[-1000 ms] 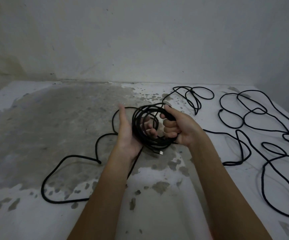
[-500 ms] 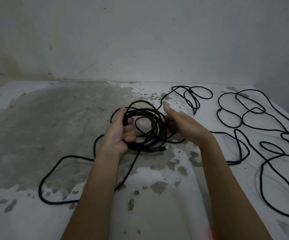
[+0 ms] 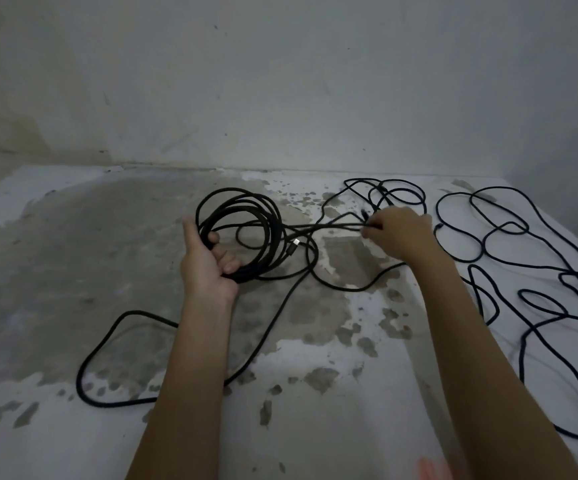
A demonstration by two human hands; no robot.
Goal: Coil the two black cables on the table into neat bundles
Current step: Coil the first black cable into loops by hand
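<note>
A round coil of black cable (image 3: 246, 216) stands in my left hand (image 3: 206, 263), whose fingers curl through its lower left side. From the coil a taut strand (image 3: 329, 226) runs right to my right hand (image 3: 396, 235), which pinches it between curled fingers. A silver plug end (image 3: 294, 244) hangs by the coil's right side. A loose tail of this cable (image 3: 107, 341) loops over the table (image 3: 55, 237) to the front left. The second black cable (image 3: 523, 258) lies sprawled in loose loops at the right.
A pale wall (image 3: 280, 81) rises straight behind the table's back edge. The tabletop is white with a large grey worn patch at left and centre. Small loops of cable (image 3: 395, 192) lie just behind my right hand.
My right hand has left the coil and moved right, drawing a strand out taut. My left hand has lifted and tilted the coil, which now looks rounder and wider.
</note>
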